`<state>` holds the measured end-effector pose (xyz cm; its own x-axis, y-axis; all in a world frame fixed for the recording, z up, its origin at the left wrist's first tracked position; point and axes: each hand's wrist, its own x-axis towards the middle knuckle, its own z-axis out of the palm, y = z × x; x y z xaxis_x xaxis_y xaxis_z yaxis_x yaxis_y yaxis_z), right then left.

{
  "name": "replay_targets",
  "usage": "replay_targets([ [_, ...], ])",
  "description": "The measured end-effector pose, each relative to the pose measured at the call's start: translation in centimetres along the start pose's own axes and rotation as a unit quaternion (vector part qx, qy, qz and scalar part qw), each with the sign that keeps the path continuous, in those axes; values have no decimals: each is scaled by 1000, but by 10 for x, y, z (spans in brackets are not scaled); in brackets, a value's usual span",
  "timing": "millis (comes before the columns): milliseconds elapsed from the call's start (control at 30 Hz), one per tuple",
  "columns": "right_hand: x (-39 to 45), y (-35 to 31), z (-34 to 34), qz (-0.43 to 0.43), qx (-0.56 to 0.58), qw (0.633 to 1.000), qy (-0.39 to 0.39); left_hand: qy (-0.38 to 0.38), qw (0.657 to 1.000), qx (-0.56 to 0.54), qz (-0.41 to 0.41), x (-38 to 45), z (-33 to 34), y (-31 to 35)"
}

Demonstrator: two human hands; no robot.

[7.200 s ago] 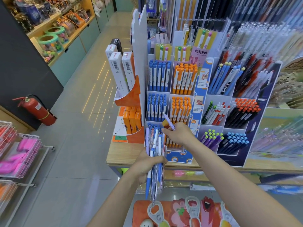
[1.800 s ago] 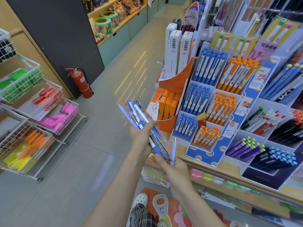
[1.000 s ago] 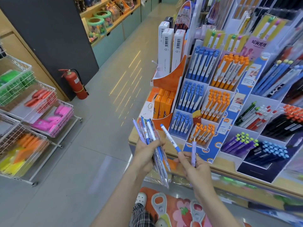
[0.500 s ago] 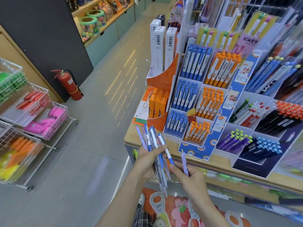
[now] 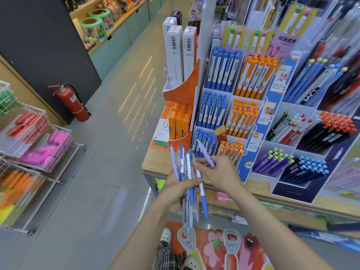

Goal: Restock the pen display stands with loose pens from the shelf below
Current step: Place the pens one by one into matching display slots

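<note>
The loose plastic pens [image 5: 188, 184] — a mixed bundle of blue, white and lilac barrels — are fanned upright in the left hand [image 5: 176, 191], whose fingers curl round their middles just in front of the wooden desk [image 5: 253, 193] edge. Half a second ago the right hand [image 5: 220, 172] was lower, beside the bundle, with a lilac pen pointing up; now it has lifted that single lilac pen [image 5: 206, 155] clear, pinched between thumb and fingertips and tilted toward the blue-and-orange tiered cardboard pen stand [image 5: 257, 147]. That suggests one pen has been sorted out and is ready for a slot — though the matching purple pens [image 5: 272, 160] sit further right, in the dark tiered stand [image 5: 292, 189]. The picked pen lies above the bundle, its tip near the lowest blue row.
</note>
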<state>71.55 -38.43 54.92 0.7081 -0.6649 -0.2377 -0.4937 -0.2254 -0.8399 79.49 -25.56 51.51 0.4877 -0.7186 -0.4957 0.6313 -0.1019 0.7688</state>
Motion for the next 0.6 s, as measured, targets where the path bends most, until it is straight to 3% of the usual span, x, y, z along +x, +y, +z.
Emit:
replay_targets([
  [133,7,-7,-12,2,5,1000,-21,19,1000,-14,0,6,-5,4],
  [267,12,-4,-47,21,78,990,112,55,998,-38,-4,12,-19,11],
  [367,23,0,-51,-16,27,973,231,64,997,-40,-2,19,-31,16],
  [600,54,6,2,-65,-15,953,297,46,997,-59,-8,25,-40,18],
])
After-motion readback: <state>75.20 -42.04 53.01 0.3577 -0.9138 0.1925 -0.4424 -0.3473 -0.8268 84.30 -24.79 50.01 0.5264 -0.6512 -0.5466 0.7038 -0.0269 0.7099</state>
